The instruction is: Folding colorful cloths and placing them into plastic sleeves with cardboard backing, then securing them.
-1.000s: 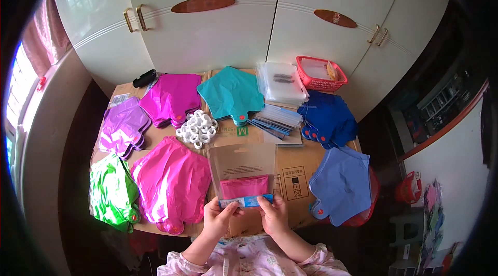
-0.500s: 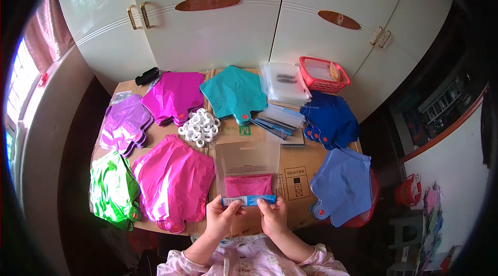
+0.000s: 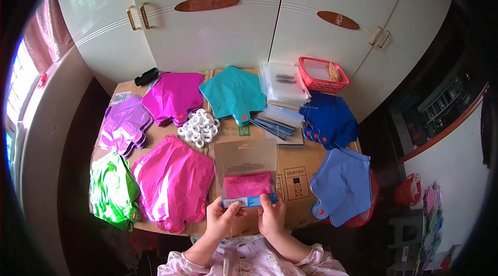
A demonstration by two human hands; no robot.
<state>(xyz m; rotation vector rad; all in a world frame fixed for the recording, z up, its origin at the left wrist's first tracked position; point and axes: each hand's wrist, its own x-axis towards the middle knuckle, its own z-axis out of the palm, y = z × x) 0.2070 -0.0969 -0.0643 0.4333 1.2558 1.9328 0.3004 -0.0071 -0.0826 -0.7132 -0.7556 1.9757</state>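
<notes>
Between my two hands is a clear plastic hanging bag [image 3: 247,156] with a hang slot at its far end. A folded bright pink piece [image 3: 248,184] lies inside it, above a blue and white strip along the near edge. My left hand [image 3: 223,216] pinches the left near corner, thumb on top. At the right near corner, my right hand [image 3: 271,216] grips the strip, its thumb lying over the edge of the pink piece. The fingers beneath the bag are hidden.
Cardboard [image 3: 293,159] covers the table. Around the bag lie pink foil sheets [image 3: 174,180], green ones [image 3: 113,188], teal ones [image 3: 233,92], light blue ones [image 3: 342,185] and a pile of white rings [image 3: 199,128]. Farther back are clear bags [image 3: 282,81] and a red basket [image 3: 324,87].
The bag has shifted slightly left and tilted a little. My right thumb has moved up from the strip onto the edge of the pink piece. Both hands keep their hold.
</notes>
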